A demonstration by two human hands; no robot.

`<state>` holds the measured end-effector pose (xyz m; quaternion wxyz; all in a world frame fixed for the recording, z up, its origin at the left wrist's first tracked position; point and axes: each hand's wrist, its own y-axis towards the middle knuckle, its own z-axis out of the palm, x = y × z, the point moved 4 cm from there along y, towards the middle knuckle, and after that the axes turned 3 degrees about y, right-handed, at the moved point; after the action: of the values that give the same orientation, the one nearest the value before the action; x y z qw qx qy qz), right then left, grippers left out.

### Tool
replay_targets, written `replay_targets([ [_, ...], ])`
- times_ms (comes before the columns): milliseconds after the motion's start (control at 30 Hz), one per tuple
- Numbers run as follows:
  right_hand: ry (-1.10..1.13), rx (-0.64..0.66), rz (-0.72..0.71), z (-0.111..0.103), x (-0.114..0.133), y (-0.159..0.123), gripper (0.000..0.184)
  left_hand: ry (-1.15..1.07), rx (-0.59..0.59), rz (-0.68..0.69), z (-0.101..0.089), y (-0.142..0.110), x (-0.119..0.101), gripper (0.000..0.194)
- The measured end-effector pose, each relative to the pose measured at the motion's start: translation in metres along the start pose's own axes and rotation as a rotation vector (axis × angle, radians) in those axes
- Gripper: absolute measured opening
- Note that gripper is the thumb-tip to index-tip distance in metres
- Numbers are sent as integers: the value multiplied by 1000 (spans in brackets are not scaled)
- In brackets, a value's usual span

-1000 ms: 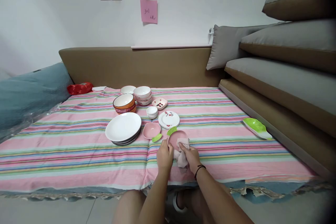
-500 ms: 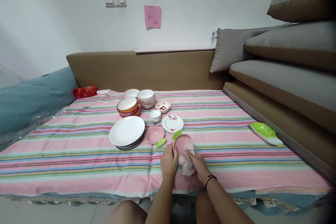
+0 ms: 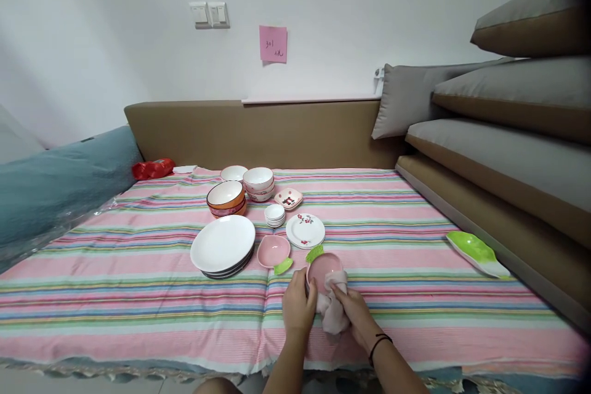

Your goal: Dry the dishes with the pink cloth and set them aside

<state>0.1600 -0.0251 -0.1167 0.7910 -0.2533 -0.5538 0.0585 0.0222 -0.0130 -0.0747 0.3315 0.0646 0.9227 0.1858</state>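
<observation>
A pink bowl point(image 3: 322, 268) with a green leaf-shaped handle is held tilted over the near part of the striped cloth. My left hand point(image 3: 298, 303) is closed on its left rim, thumb over the edge. My right hand point(image 3: 356, 313) grips a whitish cloth point(image 3: 333, 315) and presses it against the bowl's right rim and inside. A matching pink bowl point(image 3: 273, 250) with a green leaf lies just to the left. Right behind my hands sits a small stack of white flower-patterned plates point(image 3: 305, 229).
Large white plates point(image 3: 222, 242) are stacked at left. Behind them stand orange bowls point(image 3: 226, 195), white bowls point(image 3: 258, 178), small white dishes point(image 3: 274, 214) and a square patterned dish point(image 3: 289, 197). A green leaf-shaped dish point(image 3: 475, 251) lies at right, near stacked cushions point(image 3: 503, 141).
The whole scene sits lower in the picture as the head view tilts up slightly. Both hands still hold the bowl and cloth, with the cloth shifted little on the rim.
</observation>
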Motion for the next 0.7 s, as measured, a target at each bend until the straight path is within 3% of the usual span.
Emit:
replay_targets([
  [133,33,-10,26,4,4,-6,45,-3,-15,-7,-1,-1,0,30],
  [333,-85,-181,-7,8,12,-10,43,2,7,-17,0,-2,0,27],
  [567,-4,16,-6,-3,0,-3,49,-6,23,-3,-2,-1,-3,30],
  [700,13,19,-19,-4,0,-2,50,1,14,3,-1,-1,-2,29],
])
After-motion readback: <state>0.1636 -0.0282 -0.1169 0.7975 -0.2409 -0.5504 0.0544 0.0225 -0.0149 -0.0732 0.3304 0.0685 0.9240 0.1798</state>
